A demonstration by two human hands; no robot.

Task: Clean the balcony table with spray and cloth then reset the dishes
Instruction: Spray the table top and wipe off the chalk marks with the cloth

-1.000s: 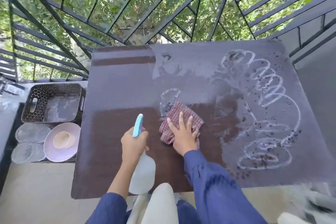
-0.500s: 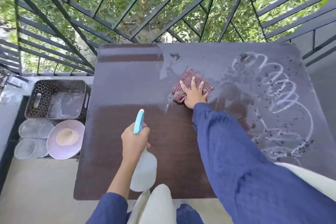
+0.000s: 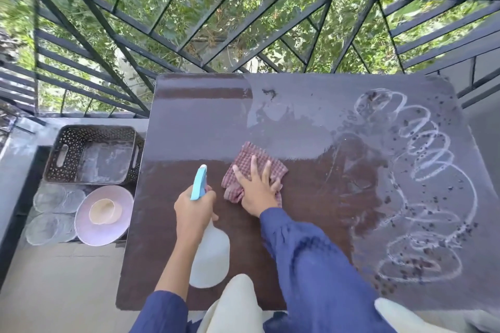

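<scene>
Cloth (image 3: pixel 253 167) lies mid-worktop (image 3: pixel 189 130), pressed flat beneath the right hand (image 3: pixel 257 192), fingers (image 3: pixel 254 166) splayed open. Left hand (image 3: pixel 193 211) grips the spray bottle (image 3: pixel 209 257) just beside it.

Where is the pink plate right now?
In the head view, the pink plate sits off the table's left edge, down at the lower left, just below the black basket and beside the clear glass plates, with a beige cup on it.

No readable text, label or number on anything here.
</scene>
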